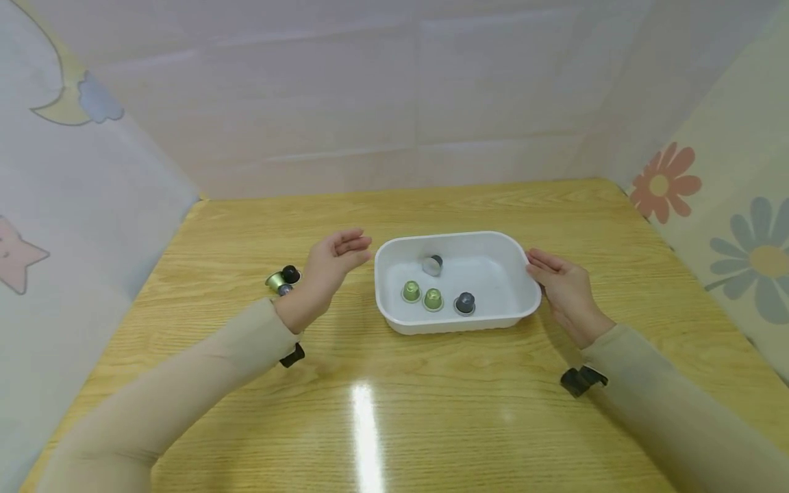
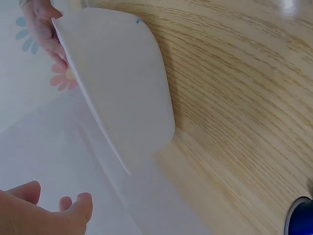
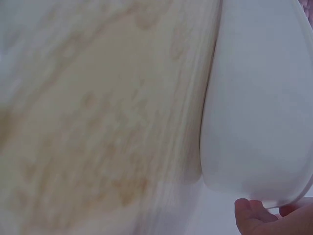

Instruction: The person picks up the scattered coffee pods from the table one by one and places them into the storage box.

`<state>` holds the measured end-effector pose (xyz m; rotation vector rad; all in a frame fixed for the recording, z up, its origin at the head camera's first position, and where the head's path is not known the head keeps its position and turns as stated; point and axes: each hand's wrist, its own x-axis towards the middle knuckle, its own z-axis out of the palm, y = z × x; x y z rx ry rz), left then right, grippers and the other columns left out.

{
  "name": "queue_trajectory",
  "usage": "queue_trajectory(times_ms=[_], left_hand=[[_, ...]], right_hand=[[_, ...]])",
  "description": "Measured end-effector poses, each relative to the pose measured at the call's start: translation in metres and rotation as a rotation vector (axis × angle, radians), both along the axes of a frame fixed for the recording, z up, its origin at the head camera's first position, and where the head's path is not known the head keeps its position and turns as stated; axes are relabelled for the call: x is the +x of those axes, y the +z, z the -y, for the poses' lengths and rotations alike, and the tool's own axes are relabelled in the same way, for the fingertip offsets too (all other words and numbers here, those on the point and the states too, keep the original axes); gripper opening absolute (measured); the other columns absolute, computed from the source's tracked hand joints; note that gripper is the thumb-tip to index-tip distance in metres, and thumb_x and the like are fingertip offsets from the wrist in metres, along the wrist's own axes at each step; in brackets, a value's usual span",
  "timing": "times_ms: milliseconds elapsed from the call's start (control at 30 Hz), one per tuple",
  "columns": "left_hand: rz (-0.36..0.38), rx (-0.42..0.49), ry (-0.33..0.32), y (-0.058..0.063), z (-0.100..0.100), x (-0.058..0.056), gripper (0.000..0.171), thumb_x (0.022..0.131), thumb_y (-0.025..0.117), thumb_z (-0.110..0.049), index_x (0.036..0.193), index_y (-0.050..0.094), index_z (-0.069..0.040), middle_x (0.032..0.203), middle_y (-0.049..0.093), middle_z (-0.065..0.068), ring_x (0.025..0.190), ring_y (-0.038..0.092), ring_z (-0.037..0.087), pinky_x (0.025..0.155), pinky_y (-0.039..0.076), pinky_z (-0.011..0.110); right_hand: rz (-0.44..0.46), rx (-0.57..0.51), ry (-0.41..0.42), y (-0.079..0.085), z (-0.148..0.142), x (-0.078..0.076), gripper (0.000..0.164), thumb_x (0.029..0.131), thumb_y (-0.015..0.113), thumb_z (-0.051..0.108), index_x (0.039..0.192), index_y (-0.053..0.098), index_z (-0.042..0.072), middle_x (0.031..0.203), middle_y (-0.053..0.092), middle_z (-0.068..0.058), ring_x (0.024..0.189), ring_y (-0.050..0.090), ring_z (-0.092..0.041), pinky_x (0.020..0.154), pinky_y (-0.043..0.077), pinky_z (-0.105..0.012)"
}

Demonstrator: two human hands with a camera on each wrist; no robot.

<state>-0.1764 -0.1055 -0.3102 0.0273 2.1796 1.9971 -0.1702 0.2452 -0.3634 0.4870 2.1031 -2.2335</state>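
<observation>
A white plastic basin sits on the wooden table, with several coffee capsules in it. Two green capsules and a dark grey capsule stand lid down; another capsule lies tipped on its side near the back wall. My right hand pinches the basin's right rim, thumb on top and fingers outside; its fingertips show at the rim in the right wrist view. Just left of the basin, my left hand hovers with relaxed fingers, holding nothing and apart from the left wall.
Left of my left wrist lie a green capsule, a black capsule and a bluish-grey capsule, the last partly hidden by the wrist. Cloth-like walls border the table at the back and sides.
</observation>
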Motion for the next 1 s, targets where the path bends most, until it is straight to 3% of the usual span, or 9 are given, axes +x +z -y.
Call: queue_trajectory(times_ms=[167, 367, 500, 733, 900, 967, 1000], left_hand=[[0.008, -0.001, 0.0, 0.0, 0.009, 0.001, 0.047, 0.098, 0.057, -0.005, 0.142, 0.043, -0.001, 0.136, 0.054, 0.014, 0.127, 0.049, 0.026, 0.106, 0.041, 0.032], [0.014, -0.011, 0.008, 0.0, 0.015, 0.005, 0.046, 0.098, 0.058, -0.007, 0.142, 0.044, -0.003, 0.135, 0.055, 0.011, 0.124, 0.051, 0.021, 0.105, 0.042, 0.031], [0.007, 0.006, 0.017, -0.001, 0.018, 0.006, 0.047, 0.098, 0.058, -0.006, 0.142, 0.043, -0.001, 0.136, 0.054, 0.013, 0.125, 0.05, 0.022, 0.105, 0.042, 0.031], [0.002, 0.007, 0.02, -0.001, 0.024, 0.008, 0.048, 0.098, 0.057, -0.006, 0.143, 0.042, 0.0, 0.136, 0.053, 0.014, 0.126, 0.049, 0.023, 0.106, 0.041, 0.031], [-0.002, -0.008, 0.016, -0.005, 0.028, 0.008, 0.047, 0.098, 0.056, -0.004, 0.142, 0.041, 0.002, 0.137, 0.052, 0.015, 0.128, 0.047, 0.027, 0.106, 0.041, 0.033], [-0.003, -0.023, 0.027, -0.006, 0.031, 0.008, 0.046, 0.098, 0.057, -0.005, 0.142, 0.042, 0.002, 0.136, 0.052, 0.015, 0.127, 0.048, 0.026, 0.106, 0.041, 0.033], [-0.004, -0.033, 0.032, -0.007, 0.032, 0.008, 0.046, 0.098, 0.057, -0.006, 0.141, 0.043, 0.001, 0.136, 0.053, 0.015, 0.127, 0.048, 0.025, 0.107, 0.04, 0.033]], right_hand=[[-0.007, -0.002, -0.004, 0.0, 0.0, 0.0, 0.055, 0.095, 0.061, 0.002, 0.144, 0.038, -0.006, 0.132, 0.056, -0.002, 0.119, 0.054, -0.005, 0.082, 0.048, -0.01], [-0.01, 0.005, -0.01, 0.0, 0.001, -0.002, 0.054, 0.095, 0.059, 0.0, 0.144, 0.038, -0.007, 0.136, 0.051, -0.008, 0.114, 0.057, -0.003, 0.086, 0.047, -0.012], [-0.003, -0.006, -0.019, 0.0, 0.001, -0.002, 0.054, 0.095, 0.059, -0.001, 0.144, 0.038, -0.007, 0.131, 0.056, -0.003, 0.113, 0.057, -0.002, 0.084, 0.048, -0.011], [0.016, 0.035, -0.01, 0.001, 0.003, -0.003, 0.053, 0.096, 0.059, 0.001, 0.145, 0.038, -0.005, 0.142, 0.043, -0.012, 0.128, 0.047, -0.012, 0.088, 0.046, -0.012], [0.015, 0.019, -0.014, 0.002, 0.002, -0.002, 0.053, 0.095, 0.059, 0.001, 0.144, 0.038, -0.005, 0.137, 0.052, -0.006, 0.126, 0.049, -0.01, 0.085, 0.047, -0.011], [0.017, 0.012, -0.016, 0.002, 0.002, -0.001, 0.053, 0.095, 0.059, 0.001, 0.144, 0.038, -0.005, 0.138, 0.052, -0.006, 0.126, 0.049, -0.01, 0.084, 0.048, -0.01], [0.023, 0.019, -0.014, 0.002, 0.002, -0.001, 0.054, 0.096, 0.059, 0.002, 0.145, 0.038, -0.005, 0.143, 0.045, -0.01, 0.129, 0.045, -0.012, 0.084, 0.047, -0.01]])
